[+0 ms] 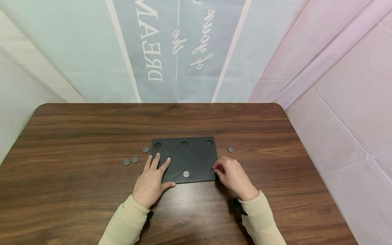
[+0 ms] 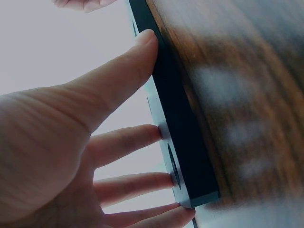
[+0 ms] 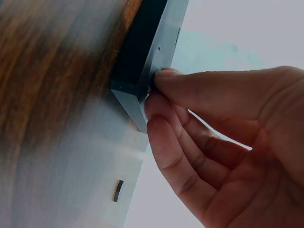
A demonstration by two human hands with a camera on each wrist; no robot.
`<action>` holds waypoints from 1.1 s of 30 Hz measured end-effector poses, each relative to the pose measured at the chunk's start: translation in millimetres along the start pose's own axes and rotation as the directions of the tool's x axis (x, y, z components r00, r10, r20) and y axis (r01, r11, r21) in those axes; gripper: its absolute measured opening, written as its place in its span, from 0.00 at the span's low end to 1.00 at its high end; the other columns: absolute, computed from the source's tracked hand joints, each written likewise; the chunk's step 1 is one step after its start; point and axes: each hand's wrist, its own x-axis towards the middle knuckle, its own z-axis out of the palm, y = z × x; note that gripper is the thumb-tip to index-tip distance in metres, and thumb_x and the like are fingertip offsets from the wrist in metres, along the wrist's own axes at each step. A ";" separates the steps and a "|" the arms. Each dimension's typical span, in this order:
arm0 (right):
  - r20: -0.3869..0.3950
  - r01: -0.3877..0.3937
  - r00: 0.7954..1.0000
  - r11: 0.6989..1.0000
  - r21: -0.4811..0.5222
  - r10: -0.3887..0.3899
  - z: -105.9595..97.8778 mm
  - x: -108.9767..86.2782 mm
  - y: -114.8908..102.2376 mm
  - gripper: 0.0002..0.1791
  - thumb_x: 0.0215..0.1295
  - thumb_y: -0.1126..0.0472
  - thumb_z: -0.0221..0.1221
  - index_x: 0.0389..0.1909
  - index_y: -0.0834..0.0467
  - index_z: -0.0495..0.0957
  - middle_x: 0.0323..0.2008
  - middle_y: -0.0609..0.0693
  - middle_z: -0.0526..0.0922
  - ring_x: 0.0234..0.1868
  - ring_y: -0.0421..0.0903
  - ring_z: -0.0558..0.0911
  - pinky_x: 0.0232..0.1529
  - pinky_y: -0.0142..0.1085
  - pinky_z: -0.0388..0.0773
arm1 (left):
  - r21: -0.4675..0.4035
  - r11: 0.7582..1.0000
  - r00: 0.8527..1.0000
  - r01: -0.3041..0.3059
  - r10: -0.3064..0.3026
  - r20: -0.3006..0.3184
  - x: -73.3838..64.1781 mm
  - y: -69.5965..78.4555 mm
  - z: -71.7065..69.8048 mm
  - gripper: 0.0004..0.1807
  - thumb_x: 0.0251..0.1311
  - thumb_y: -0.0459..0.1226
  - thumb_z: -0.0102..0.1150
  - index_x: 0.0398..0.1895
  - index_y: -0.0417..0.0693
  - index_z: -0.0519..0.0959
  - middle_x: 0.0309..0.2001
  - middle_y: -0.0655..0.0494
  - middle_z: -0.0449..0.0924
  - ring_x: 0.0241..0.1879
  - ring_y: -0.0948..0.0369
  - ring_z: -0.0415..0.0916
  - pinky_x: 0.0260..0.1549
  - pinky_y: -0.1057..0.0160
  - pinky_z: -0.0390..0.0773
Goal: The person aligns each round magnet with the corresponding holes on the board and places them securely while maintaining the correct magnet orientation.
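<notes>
A black rectangular board (image 1: 196, 158) with round recesses lies on the table. A shiny disc (image 1: 186, 174) fills its near middle recess. My left hand (image 1: 149, 187) rests on the board's left part with fingers spread; in the left wrist view its thumb (image 2: 123, 66) lies along the board's near edge. At the near right recess, my right hand (image 1: 232, 175) pinches what looks like a small grey disc between thumb and fingertips. The right wrist view shows the thumb (image 3: 199, 88) over that recess; the fingers hide most of the disc.
Loose grey discs (image 1: 145, 149) lie left of the board, two of them close together (image 1: 135, 160). Another grey disc (image 1: 230, 149) lies to its right. The brown wooden table (image 1: 92, 126) ends at a printed cloth backdrop (image 1: 180, 92).
</notes>
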 end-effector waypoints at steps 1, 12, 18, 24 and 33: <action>0.002 0.001 1.000 1.000 0.001 -0.001 0.0 0.2 0.0 0.05 0.54 0.73 0.66 0.26 0.59 0.84 0.26 0.47 0.79 0.25 0.38 0.77 0.27 0.29 0.75 | 0.000 1.000 1.000 0.000 0.000 0.000 -0.1 -0.1 0.0 0.41 0.44 0.48 0.73 0.64 0.44 0.73 0.66 0.32 0.64 0.67 0.34 0.58 0.33 0.47 0.82; 0.007 -0.009 1.000 1.000 0.013 0.009 0.4 1.0 0.5 0.07 0.52 0.74 0.66 0.26 0.58 0.83 0.26 0.46 0.79 0.25 0.38 0.78 0.27 0.28 0.76 | 0.000 1.000 1.000 0.000 0.000 0.000 -0.3 -0.3 -0.1 0.41 0.44 0.49 0.73 0.64 0.44 0.73 0.66 0.32 0.63 0.67 0.34 0.58 0.33 0.48 0.83; 0.017 -0.003 1.000 1.000 0.014 0.002 0.3 1.3 1.2 0.07 0.53 0.73 0.66 0.26 0.58 0.82 0.26 0.46 0.78 0.26 0.38 0.78 0.27 0.28 0.76 | 0.001 1.000 1.000 -0.001 0.001 -0.004 -0.3 0.0 -0.2 0.41 0.44 0.49 0.73 0.63 0.44 0.73 0.66 0.32 0.64 0.67 0.34 0.58 0.33 0.48 0.83; 0.034 -0.004 0.999 1.000 0.019 0.003 0.2 2.1 2.0 0.06 0.54 0.72 0.65 0.26 0.58 0.82 0.26 0.46 0.77 0.25 0.37 0.76 0.27 0.28 0.75 | -0.002 1.000 1.000 -0.006 0.006 -0.008 -0.4 -0.2 -0.2 0.40 0.44 0.48 0.73 0.63 0.44 0.74 0.66 0.32 0.64 0.66 0.34 0.58 0.33 0.48 0.83; 0.022 0.015 1.000 1.000 0.018 -0.015 -1.0 2.4 5.6 0.06 0.55 0.70 0.65 0.27 0.57 0.81 0.26 0.45 0.78 0.25 0.36 0.76 0.26 0.28 0.74 | 0.002 1.000 1.000 -0.006 0.006 -0.006 -0.6 -0.6 0.2 0.40 0.45 0.48 0.73 0.63 0.44 0.73 0.66 0.32 0.64 0.67 0.34 0.58 0.33 0.48 0.83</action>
